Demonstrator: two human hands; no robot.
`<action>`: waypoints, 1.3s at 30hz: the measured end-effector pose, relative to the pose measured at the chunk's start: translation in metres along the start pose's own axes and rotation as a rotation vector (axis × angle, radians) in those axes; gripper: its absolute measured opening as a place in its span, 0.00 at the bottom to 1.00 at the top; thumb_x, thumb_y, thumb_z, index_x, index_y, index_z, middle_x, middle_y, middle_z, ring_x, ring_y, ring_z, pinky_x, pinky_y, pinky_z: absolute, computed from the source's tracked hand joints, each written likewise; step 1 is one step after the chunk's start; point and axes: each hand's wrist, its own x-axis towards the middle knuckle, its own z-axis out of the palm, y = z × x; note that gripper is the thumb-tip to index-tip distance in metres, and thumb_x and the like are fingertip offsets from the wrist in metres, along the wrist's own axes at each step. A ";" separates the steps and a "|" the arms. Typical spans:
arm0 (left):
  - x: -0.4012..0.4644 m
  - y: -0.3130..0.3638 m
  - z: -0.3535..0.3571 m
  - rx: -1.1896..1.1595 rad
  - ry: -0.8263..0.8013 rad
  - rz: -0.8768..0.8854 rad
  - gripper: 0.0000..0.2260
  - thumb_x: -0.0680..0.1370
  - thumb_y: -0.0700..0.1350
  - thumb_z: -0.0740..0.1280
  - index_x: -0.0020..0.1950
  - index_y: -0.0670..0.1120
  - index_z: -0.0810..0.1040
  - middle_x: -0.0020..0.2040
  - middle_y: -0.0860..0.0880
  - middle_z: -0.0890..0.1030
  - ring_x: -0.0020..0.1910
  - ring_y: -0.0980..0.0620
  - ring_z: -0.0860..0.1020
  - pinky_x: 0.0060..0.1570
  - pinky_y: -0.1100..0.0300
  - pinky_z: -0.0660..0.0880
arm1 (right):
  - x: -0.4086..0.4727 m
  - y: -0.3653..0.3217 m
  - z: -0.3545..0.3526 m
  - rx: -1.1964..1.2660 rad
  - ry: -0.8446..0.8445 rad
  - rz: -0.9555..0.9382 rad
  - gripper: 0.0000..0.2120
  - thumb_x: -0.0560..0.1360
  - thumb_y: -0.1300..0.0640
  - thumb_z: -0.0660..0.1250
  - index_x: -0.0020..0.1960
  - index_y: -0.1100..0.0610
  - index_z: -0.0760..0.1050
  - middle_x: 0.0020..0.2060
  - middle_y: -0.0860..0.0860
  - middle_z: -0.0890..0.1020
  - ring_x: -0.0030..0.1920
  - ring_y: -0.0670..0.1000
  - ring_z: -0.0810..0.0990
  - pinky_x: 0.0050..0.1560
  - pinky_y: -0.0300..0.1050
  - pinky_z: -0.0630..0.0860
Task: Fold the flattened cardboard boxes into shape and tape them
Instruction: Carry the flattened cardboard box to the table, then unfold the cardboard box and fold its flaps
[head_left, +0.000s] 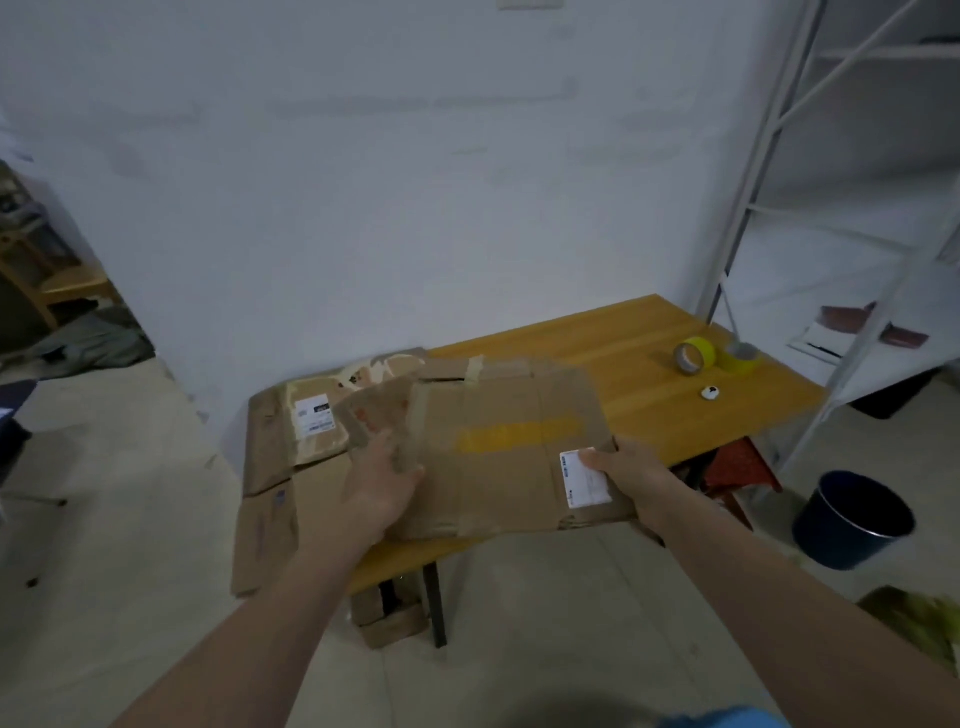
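Holding, head view: flattened box (504, 452) lies flat over the table's (675, 410) near edge, long axis left-right | left hand (382, 483) grips its left flap, thumb on top; right hand (631, 467) pinches the right edge by the white label (584, 478) | tape rolls (696, 354) far right, nearer the right hand; other flat boxes (291, 441) left

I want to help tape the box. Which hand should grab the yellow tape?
Probably the right hand. The yellow tape rolls sit on the table's far right, on that hand's side. The left hand grips the flat cardboard box's opposite edge, farther away.
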 end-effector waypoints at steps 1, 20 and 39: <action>0.008 0.011 0.007 0.085 0.030 0.080 0.24 0.80 0.51 0.65 0.74 0.48 0.64 0.71 0.47 0.69 0.69 0.45 0.67 0.65 0.51 0.68 | 0.016 -0.008 -0.006 0.013 0.003 -0.017 0.03 0.78 0.58 0.66 0.46 0.57 0.74 0.49 0.61 0.79 0.50 0.61 0.80 0.54 0.56 0.77; 0.226 0.119 0.140 0.545 -0.221 0.662 0.25 0.83 0.38 0.55 0.79 0.49 0.55 0.78 0.49 0.59 0.76 0.51 0.58 0.72 0.60 0.53 | 0.234 -0.086 -0.050 0.312 0.063 0.220 0.13 0.78 0.62 0.65 0.60 0.63 0.70 0.45 0.57 0.77 0.46 0.58 0.79 0.46 0.55 0.79; 0.387 0.190 0.157 0.679 -0.077 0.648 0.21 0.80 0.36 0.59 0.72 0.48 0.66 0.68 0.47 0.73 0.64 0.45 0.73 0.62 0.52 0.71 | 0.394 -0.151 -0.067 -1.316 0.002 -0.577 0.17 0.78 0.46 0.63 0.64 0.51 0.70 0.59 0.50 0.75 0.59 0.54 0.72 0.57 0.48 0.70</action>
